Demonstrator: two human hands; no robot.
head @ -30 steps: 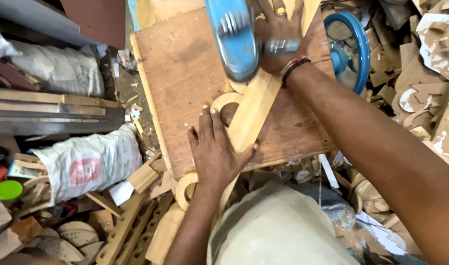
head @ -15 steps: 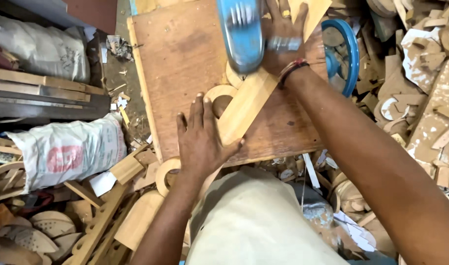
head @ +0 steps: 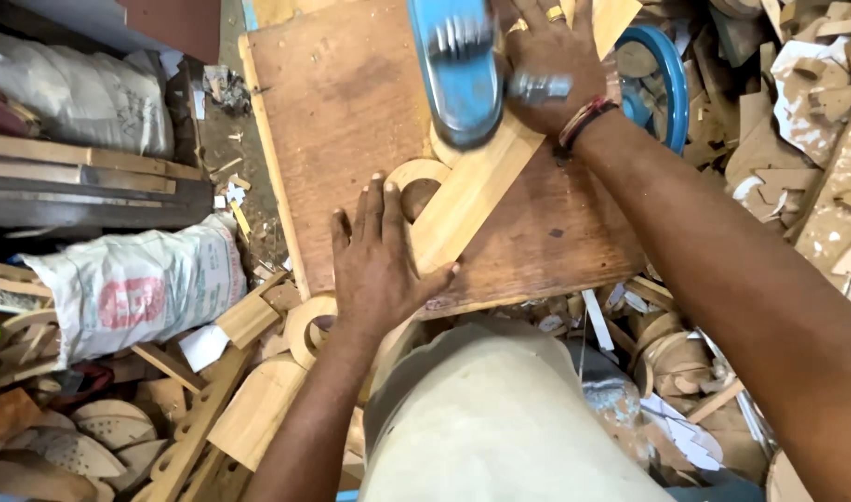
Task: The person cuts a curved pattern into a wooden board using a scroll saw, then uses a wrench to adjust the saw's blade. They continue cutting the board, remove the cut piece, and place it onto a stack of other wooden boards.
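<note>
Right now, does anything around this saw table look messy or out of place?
Yes. Pale wooden offcuts and curved cutouts lie heaped right of the brown wooden table, more scraps are piled below it, and sawdust and chips litter its left side.

views: one only — head-worn | facing: steeply downward, over the chest, onto the wooden table (head: 351, 121) | range: close — both forearms are seen running in from the bottom edge | framing: table top-centre, littered floor at left and right | overlap: none, single view
</note>
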